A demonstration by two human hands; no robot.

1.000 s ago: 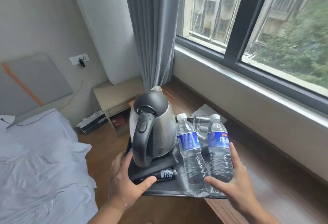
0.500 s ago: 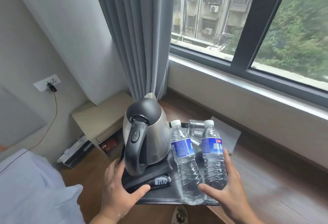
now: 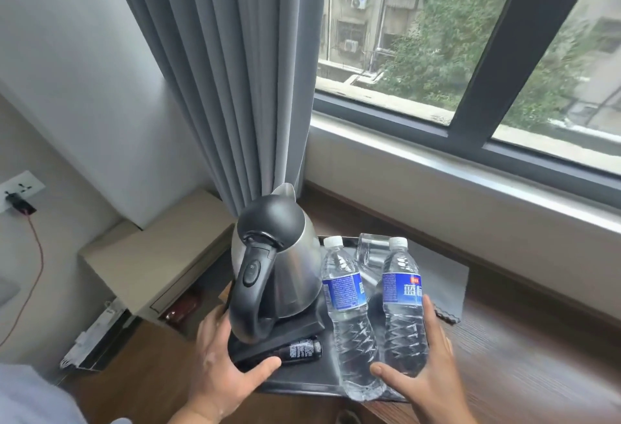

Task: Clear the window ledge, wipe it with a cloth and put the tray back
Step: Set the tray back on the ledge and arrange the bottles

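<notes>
Still gripped at both ends by left hand (image 3: 224, 368) and right hand (image 3: 425, 361), loaded tray (image 3: 302, 380) now nearer window ledge (image 3: 524, 353); return underway.

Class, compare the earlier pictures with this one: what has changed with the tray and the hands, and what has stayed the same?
The tray has been carried toward the window ledge, its right end now over the wood. Nothing was let go: the left hand and right hand still grip its two ends. The kettle, both water bottles and the glass stand as before.

Both hands (image 3: 221, 370) (image 3: 426, 373) and forearms bare, no sleeves showing.
</notes>
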